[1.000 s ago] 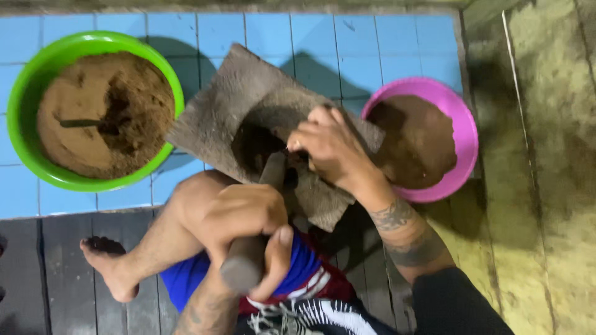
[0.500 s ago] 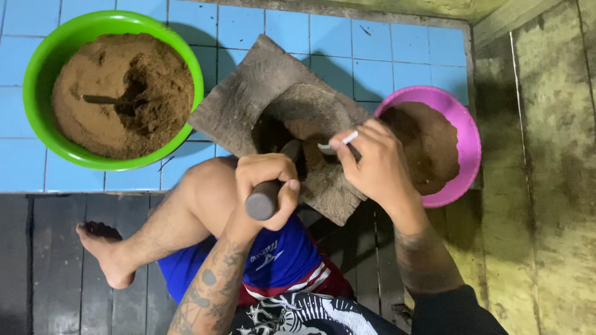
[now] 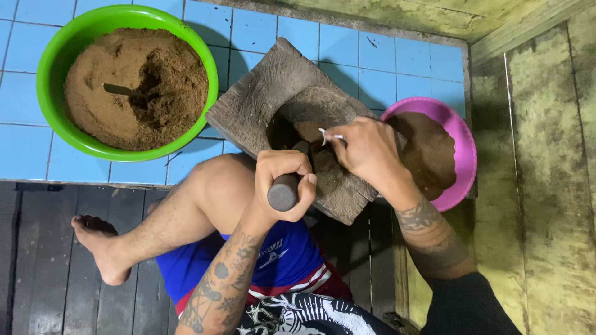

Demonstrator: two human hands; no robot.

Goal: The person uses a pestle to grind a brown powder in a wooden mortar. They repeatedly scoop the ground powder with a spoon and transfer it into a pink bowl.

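Single head camera, looking straight down, close over lap.

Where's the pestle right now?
In the head view, the pestle is gripped in the left hand, centre frame, its tip in the stone mortar, beside the right hand.

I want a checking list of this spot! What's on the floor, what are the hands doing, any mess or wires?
Surface: blue tiled floor, dark planks nearer.
Job's things: stone mortar with brown paste; pestle; small white spoon.
Clutter: green bowl of brown powder with a spoon; pink bowl of brown paste.
Grippers: left hand grips the pestle; right hand holds the white spoon over the mortar.
Cables: nothing seen.
Surroundings: stained yellowish wall.
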